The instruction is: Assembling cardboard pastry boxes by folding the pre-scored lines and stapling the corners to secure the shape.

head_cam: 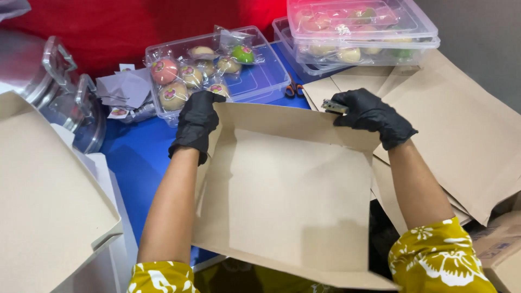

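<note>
A blue counter [138,157] carries everything, with a red cloth backdrop [135,27] behind its far edge. Largest on it is a brown cardboard box blank [287,201], half folded, lying at the near edge between the person's forearms with its far wall standing up. To the right, a stack of flat brown cardboard sheets [467,125] runs to the counter's right edge. At the near left corner sits another pale cardboard panel [43,195], with a shiny steel pot with clamp handles [49,76] behind it.

Along the far edge, two stacked clear plastic trays [374,46] hold round wrapped sweets in cream, pink and green. Left of them, an open clear plastic tray [260,76] holds more wrapped round sweets [179,81], each under a small round pink-and-green sticker; one is green, one pink, the rest cream. Just left of this tray is a pile of crumpled lilac paper wrappers [122,89]. Orange-handled scissors [294,89] peek out between tray and sheets.

The left hand [196,122], in a black glove, curls its fingers over the box wall's left corner, pinching it. The right hand [372,114], also gloved, is clenched around a small metal stapler [334,106] at the wall's right corner.
</note>
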